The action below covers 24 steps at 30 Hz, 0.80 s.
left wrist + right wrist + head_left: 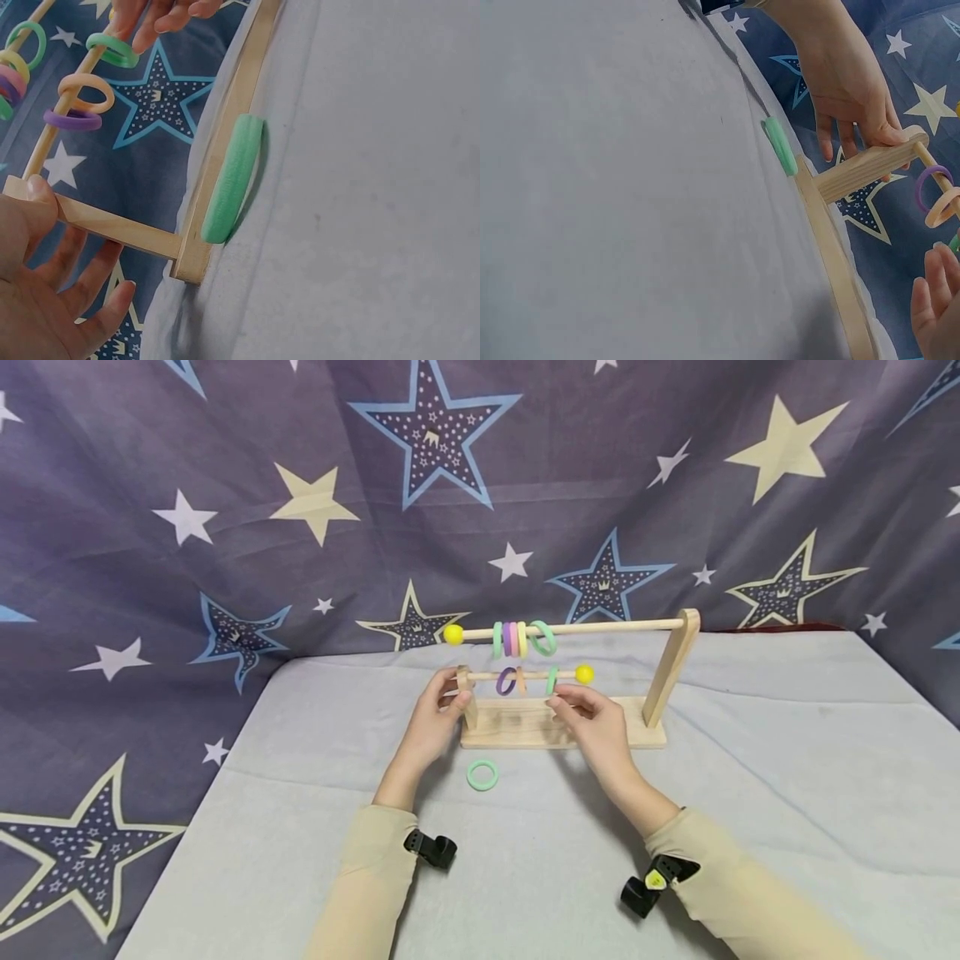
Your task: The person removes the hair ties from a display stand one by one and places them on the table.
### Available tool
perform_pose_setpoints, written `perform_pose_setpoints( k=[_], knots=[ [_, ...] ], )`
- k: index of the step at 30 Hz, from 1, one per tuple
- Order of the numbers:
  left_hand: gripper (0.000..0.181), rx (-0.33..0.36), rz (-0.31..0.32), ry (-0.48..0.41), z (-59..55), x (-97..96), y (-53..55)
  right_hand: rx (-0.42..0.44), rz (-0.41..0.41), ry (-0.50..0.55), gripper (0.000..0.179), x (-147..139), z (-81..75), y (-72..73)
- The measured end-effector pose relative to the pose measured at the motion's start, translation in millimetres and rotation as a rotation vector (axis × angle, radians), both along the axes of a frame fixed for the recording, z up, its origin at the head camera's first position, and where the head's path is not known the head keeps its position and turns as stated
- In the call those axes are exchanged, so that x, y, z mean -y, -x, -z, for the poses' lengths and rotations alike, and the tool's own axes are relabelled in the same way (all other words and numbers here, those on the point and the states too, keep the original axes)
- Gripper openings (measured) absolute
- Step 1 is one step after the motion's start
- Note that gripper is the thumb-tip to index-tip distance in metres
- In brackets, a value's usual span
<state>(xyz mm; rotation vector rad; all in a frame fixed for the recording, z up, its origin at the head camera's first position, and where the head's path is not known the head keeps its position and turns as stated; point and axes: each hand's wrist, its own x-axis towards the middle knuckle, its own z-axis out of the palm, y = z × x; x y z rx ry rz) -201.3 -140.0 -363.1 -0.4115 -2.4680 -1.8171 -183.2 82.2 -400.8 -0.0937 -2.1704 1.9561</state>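
A wooden ring stand (525,724) has two rods, one above the other. My left hand (435,714) grips the top of its short left post (120,225), thumb near the rod's end. On the lower rod hang a purple ring (73,120), an orange ring (105,91) and a green ring (552,680). With thumb and forefinger my right hand (596,727) pinches that green ring, near the rod's yellow end ball (584,674). The upper rod (622,627) carries several rings in green, purple, pink and yellow.
Another green ring (482,775) lies on the pale cloth (517,877) in front of the stand's base. A tall right post (670,668) bears the upper rod, whose left end has a yellow ball (453,634). Behind hangs a star-patterned curtain (247,560).
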Motion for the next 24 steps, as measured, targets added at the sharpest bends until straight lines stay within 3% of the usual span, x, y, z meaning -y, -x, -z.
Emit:
perform_pose_setpoints(
  k=[2,10,18,20,24],
  knots=[
    [0.038,-0.002,0.002,0.001,1.2,0.2,0.6,-0.001,0.004,0.003,0.025,1.9,-0.6,0.5],
    [0.041,-0.005,-0.008,-0.012,32.4,5.9,21.8,-0.008,0.013,-0.015,0.024,6.5,1.1,2.5],
    [0.040,-0.006,-0.008,-0.010,30.4,5.1,20.5,-0.013,0.031,-0.012,0.024,2.8,3.3,2.0],
    [0.041,-0.007,-0.012,-0.006,35.4,6.0,24.2,-0.015,0.032,-0.011,0.024,1.5,3.3,1.7],
    [0.041,-0.001,-0.011,-0.003,28.6,4.4,19.5,-0.026,0.030,-0.009,0.023,-1.5,3.8,1.5]
  ],
)
